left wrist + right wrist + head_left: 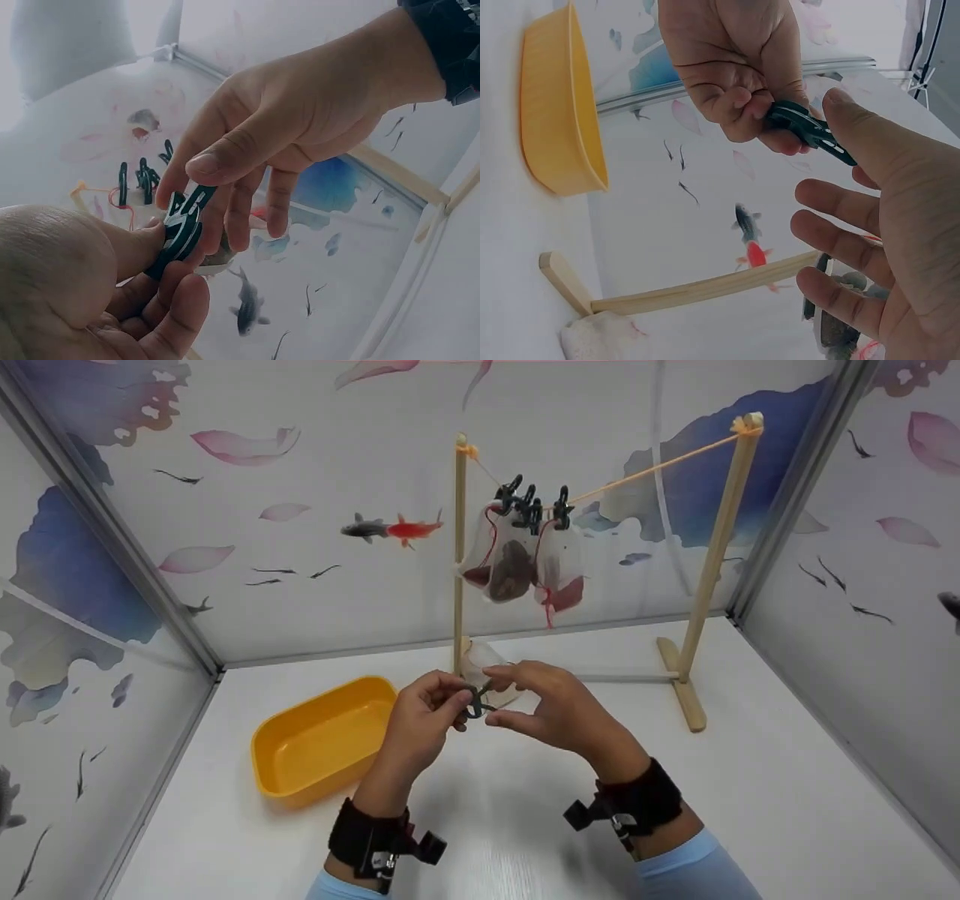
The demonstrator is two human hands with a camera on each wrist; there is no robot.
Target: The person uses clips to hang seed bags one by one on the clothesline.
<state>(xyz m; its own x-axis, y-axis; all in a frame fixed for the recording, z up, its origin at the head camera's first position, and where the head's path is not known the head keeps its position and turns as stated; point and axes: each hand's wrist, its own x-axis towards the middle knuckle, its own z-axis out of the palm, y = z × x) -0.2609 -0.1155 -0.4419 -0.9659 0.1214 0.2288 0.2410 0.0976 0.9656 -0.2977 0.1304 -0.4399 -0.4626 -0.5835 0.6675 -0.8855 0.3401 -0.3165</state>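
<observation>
A dark green spring clip (474, 703) is held up between both hands. My left hand (425, 720) pinches its jaw end between thumb and curled fingers. My right hand (559, 705) has thumb and forefinger on either side of the clip's two handles, its other fingers spread in the right wrist view. Behind the hands, partly hidden by them, a pale sheer pouch (480, 658) lies on the table. Farther back, sheer pouches (512, 570) with red drawstrings and dark contents hang from an orange string (652, 470) by several dark clips (562, 506).
Two wooden posts (720, 540) on flat feet (682, 686) carry the string, with a pale rod (622, 677) low between them. A yellow tub (274, 771) stands left of the hands on the white table (780, 780). Printed panels (315, 607) enclose the back and sides.
</observation>
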